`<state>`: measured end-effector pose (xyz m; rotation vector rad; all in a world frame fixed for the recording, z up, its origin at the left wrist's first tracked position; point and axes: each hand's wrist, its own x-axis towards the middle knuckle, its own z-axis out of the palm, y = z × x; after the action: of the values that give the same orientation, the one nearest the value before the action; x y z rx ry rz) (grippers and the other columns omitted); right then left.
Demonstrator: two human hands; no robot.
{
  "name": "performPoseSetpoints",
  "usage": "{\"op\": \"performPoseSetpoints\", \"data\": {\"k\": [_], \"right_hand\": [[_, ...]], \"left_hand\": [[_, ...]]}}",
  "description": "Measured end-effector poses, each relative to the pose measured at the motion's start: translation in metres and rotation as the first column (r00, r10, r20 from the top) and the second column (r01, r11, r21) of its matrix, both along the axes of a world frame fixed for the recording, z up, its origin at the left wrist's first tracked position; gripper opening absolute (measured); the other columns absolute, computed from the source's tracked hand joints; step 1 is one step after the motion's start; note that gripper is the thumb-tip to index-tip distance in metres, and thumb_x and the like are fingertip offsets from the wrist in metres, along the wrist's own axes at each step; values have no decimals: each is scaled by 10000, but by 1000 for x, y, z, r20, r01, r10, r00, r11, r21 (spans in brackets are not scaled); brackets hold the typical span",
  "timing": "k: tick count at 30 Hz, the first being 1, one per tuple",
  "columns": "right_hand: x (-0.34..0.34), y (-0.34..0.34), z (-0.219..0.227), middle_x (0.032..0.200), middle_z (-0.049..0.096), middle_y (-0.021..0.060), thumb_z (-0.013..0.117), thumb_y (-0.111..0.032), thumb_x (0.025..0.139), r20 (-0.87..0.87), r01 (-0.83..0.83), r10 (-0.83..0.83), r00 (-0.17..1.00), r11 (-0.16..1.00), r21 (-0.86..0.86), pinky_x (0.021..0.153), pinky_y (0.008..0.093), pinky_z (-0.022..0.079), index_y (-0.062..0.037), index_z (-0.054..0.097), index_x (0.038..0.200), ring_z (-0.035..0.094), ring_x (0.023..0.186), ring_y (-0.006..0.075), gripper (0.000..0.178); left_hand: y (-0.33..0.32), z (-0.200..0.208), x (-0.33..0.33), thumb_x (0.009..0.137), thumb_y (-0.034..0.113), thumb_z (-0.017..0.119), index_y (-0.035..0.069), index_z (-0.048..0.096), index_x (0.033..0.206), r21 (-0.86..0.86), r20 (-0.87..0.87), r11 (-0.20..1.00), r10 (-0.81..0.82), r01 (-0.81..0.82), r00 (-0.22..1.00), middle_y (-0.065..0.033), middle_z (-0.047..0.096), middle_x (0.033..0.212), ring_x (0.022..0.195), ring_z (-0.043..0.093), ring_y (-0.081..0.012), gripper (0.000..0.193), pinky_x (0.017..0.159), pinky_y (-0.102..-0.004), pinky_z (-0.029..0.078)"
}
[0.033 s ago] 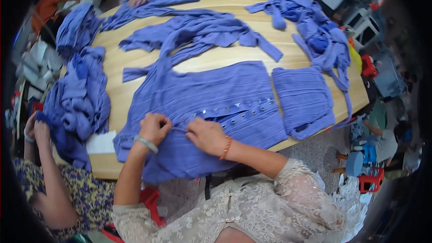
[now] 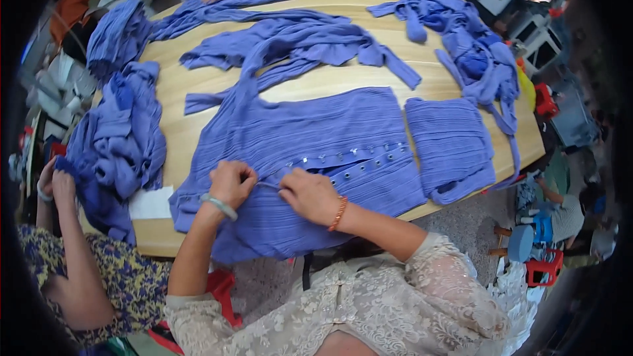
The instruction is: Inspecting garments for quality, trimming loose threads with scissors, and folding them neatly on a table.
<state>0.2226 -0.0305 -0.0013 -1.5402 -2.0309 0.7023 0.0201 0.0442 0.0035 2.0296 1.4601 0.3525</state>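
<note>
Directly under both hands, a purple top (image 2: 316, 128) lies spread on the table (image 2: 157, 237), its near edge apparently overhanging toward the person. The left hand (image 2: 231, 186) has thumb and fingers drawn together at the cloth; the right hand (image 2: 311, 195), a little apart from it, curls onto the same part, though how firmly either grips cannot be told. Just beyond the right hand, fasteners (image 2: 340, 156) run in two rows with a gap between; an uneven tug could skew them. Hanging weight might drag the top nearward if both hands let go. Rightward, a folded garment (image 2: 450, 148) sits close enough to be nudged.
</note>
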Motion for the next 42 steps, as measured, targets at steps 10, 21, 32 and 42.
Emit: {"op": "performPoseSetpoints", "data": {"k": [10, 21, 32, 42], "right_hand": [[1, 13, -4, 879, 645, 138, 629, -200, 847, -21, 13, -14, 1000, 999, -36, 700, 453, 510, -65, 636, 912, 645, 788, 353, 150], [-1, 20, -4, 868, 675, 160, 633, -194, 832, -33, 30, -32, 999, 997, -70, 715, 454, 511, -35, 648, 895, 654, 807, 350, 171], [-1, 24, -7, 875, 679, 160, 657, -224, 825, -58, 41, -46, 997, 996, -82, 733, 446, 512, -48, 659, 902, 654, 828, 351, 193], [-2, 34, -10, 819, 685, 171, 700, -314, 792, -45, 98, -109, 993, 976, -195, 744, 436, 519, -63, 706, 842, 663, 821, 344, 255]], "left_hand": [[2, 1, 43, 718, 108, 694, 93, 695, 810, 102, -124, 989, -90, 103, 988, -60, 667, 808, 921, 535, -265, 93, 843, -404, 343], [-7, 2, 43, 751, 93, 619, 86, 695, 793, 86, -181, 989, -101, 118, 978, -103, 677, 834, 928, 533, -300, 87, 830, -427, 347], [-4, -3, 36, 789, 179, 631, 88, 717, 823, -41, -131, 999, -38, 33, 991, -81, 667, 777, 941, 531, -283, 130, 869, -422, 357], [6, -9, 27, 782, 195, 665, 89, 730, 824, -176, 19, 984, -11, 15, 1000, -86, 671, 739, 840, 580, -281, 132, 858, -427, 378]]}}
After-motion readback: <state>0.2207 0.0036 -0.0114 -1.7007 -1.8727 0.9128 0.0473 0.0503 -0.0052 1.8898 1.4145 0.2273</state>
